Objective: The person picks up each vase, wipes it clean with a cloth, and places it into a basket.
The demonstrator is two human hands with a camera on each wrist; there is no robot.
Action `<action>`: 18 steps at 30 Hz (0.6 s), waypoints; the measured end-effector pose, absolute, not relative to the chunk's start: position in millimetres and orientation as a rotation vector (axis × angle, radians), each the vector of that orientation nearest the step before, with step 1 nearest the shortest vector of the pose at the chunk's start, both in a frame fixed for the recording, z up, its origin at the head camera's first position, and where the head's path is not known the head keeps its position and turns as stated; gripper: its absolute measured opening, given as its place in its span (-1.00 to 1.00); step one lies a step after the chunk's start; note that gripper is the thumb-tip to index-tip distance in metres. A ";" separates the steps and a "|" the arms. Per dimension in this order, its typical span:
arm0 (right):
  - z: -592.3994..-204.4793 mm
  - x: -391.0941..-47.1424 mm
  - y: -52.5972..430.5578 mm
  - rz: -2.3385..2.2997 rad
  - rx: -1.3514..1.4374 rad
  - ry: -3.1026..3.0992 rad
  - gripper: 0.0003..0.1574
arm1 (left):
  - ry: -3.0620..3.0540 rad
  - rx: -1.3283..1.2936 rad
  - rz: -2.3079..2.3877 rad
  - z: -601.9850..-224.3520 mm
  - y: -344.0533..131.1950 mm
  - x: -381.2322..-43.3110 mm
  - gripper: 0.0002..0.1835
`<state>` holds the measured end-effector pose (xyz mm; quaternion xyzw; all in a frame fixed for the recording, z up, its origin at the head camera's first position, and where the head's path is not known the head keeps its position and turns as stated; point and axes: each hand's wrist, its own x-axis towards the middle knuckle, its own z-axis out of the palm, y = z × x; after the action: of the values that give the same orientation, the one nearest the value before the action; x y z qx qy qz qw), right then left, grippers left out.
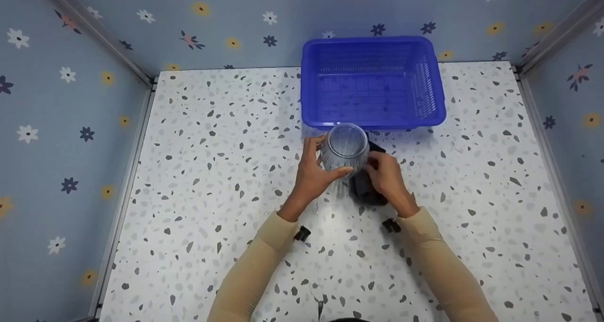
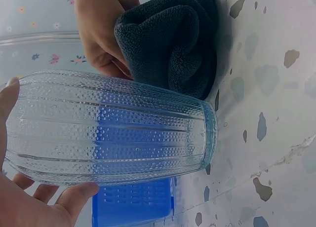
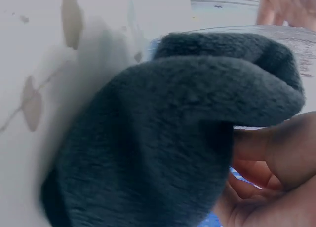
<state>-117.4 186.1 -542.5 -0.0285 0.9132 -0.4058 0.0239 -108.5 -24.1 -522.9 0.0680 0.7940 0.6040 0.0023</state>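
Note:
My left hand [image 1: 314, 173] grips a clear ribbed glass vase [image 1: 347, 147] around its side, thumb toward me and the open mouth facing up. In the left wrist view the dotted vase [image 2: 118, 133] narrows to its base, which is close over the table. On the other side, my right hand [image 1: 389, 178] pinches a dark fluffy cloth [image 1: 364, 190] right beside the glass. Folded and bunched, the cloth [image 3: 148, 138] fills much of the right wrist view and partly hides the vase behind it.
Just beyond the hands stands a blue plastic basket [image 1: 373, 127] with slotted walls, against the back panel. White speckled tabletop [image 1: 212, 171] stretches to both sides. Flower-patterned panels [image 1: 47, 123] enclose the table left, right and back.

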 end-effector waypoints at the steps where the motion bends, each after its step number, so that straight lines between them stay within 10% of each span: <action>1: -539.3 -116.8 186.6 -1.273 -0.086 2.825 -0.90 | 2.491 0.213 1.896 -522.8 -24.2 -108.4 -0.04; 18: -463.1 -107.7 186.7 -1.622 -0.113 2.846 -0.89 | 2.459 0.207 1.928 -521.5 -23.5 -107.8 -0.04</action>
<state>-107.7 186.7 -463.1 -0.0345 0.8663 -0.4937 -0.0679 -107.8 -23.5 -521.5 0.0660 0.7853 0.6156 0.0052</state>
